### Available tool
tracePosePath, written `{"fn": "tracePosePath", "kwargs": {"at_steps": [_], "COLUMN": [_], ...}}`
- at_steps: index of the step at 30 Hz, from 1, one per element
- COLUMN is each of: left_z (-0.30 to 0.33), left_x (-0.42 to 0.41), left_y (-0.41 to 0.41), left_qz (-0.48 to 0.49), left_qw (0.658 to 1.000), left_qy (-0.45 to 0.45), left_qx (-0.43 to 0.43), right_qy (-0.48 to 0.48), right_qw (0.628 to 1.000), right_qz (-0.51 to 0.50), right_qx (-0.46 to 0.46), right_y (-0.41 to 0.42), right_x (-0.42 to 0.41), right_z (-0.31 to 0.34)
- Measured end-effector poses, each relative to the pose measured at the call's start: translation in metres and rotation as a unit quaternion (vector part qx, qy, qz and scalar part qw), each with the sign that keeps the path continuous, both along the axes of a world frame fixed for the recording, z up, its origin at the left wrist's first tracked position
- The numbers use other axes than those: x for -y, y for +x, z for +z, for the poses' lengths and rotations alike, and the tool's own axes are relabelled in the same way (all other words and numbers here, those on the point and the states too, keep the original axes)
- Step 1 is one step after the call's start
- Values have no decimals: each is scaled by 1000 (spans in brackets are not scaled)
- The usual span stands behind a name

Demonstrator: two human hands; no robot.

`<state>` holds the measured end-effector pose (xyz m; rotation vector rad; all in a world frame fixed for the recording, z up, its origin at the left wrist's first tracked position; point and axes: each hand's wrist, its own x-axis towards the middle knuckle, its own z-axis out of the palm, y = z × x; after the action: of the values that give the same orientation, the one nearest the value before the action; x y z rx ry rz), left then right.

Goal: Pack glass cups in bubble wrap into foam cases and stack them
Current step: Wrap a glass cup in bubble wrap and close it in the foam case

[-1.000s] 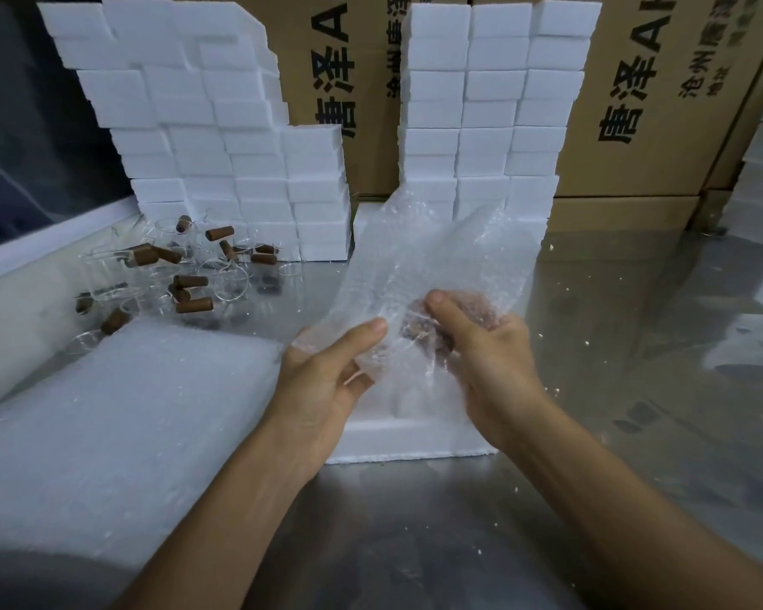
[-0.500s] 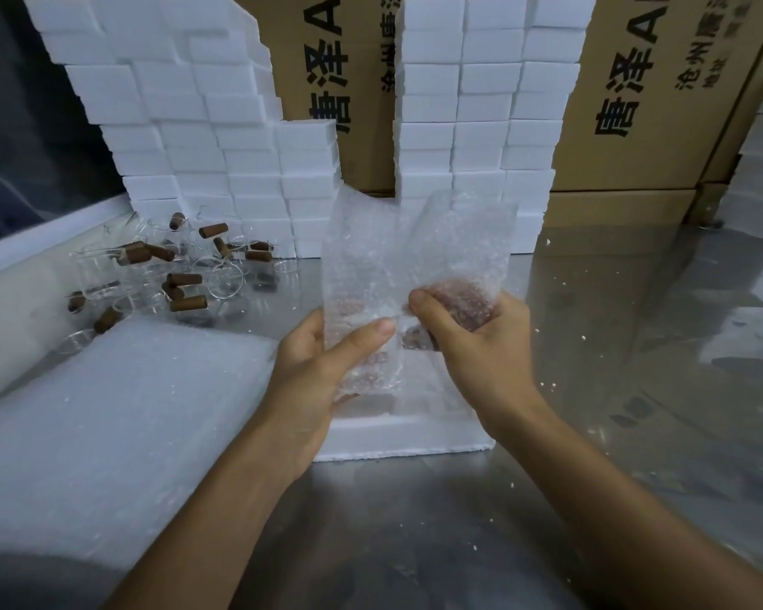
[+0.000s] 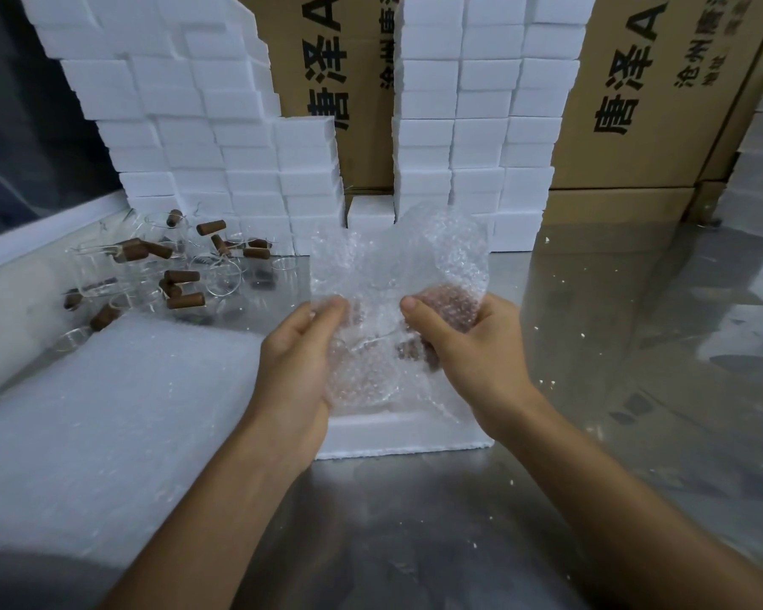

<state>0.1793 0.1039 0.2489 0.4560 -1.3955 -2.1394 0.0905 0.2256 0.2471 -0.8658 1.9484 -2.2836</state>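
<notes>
Left hand (image 3: 298,358): my fingers curled round the left edge of the bubble wrap sheet (image 3: 397,275), thumb pressed on its front.
Right hand (image 3: 472,350): thumb on front, fingers behind, clamped on the wrap and the glass cup (image 3: 419,345) inside it; brown handle shows through the bubbles.
Sheet: held upright, top edge crumpled and free.
Foam case (image 3: 408,433): flat on the steel table (image 3: 415,543), directly under my hands; near edge showing.
Left side: bubble wrap stack (image 3: 106,424), loose glass cups (image 3: 159,270) behind it.
Back: stacked foam cases (image 3: 472,125) against cardboard boxes (image 3: 635,103).
Open room: bare table to the right and toward me.
</notes>
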Motion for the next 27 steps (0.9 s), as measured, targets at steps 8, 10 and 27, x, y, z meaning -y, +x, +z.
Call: {"fn": "tracePosePath", "kwargs": {"at_steps": [8,10,27], "left_z": [-3,-5,6], "left_x": [2,3,0], "left_y": [-2,-2,3], "left_qz": [66,76,35], "left_qw": [992,990,998], "left_qy": [-102,-114,-29], "left_qx": [-17,-15,-50], "right_qy": [-22,-30,148], "right_qw": [1000,998,968], "right_qz": [-3,-44,-54], "right_qx": [20,21,-196], "right_y": [1,-1,4], "right_x": [1,0,2], "right_z": [-2,-5,-14]}}
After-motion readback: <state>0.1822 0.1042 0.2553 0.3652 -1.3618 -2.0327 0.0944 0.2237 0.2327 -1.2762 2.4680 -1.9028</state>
